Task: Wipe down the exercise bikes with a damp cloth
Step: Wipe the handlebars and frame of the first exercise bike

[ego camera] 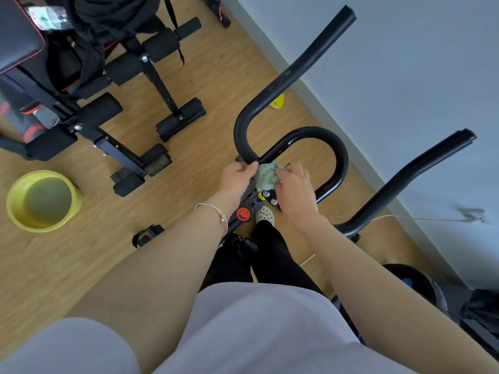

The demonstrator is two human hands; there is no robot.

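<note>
At the middle of the handlebar, where the looped tube crosses back over the stem, I have the cloth bunched into a green-and-white wad between both hands. My left hand pinches its near edge with fingers closed on the fabric, and my right hand curls over its other side, fingers folded onto it as well, so both are holding the cloth and neither is spread wide. The wad sits just below the handlebar crossing and above the clamp bolts and the red knob on the stem. I judge I am working the joint itself, the fiddly part where grime gathers. To do it well I would open the wad into a flatter pad, wrap it around the tube beside the crossing, and draw it along the curve with steady pressure instead of dabbing. Around the bolts I would push a folded corner into the recesses. The long bar ends reaching away from the handlebar crossing look untouched from here, though I cannot tell for certain. The yellow basin sits on the floor well to the left of the handlebar, handy for re-wetting when the cloth drags.
</note>
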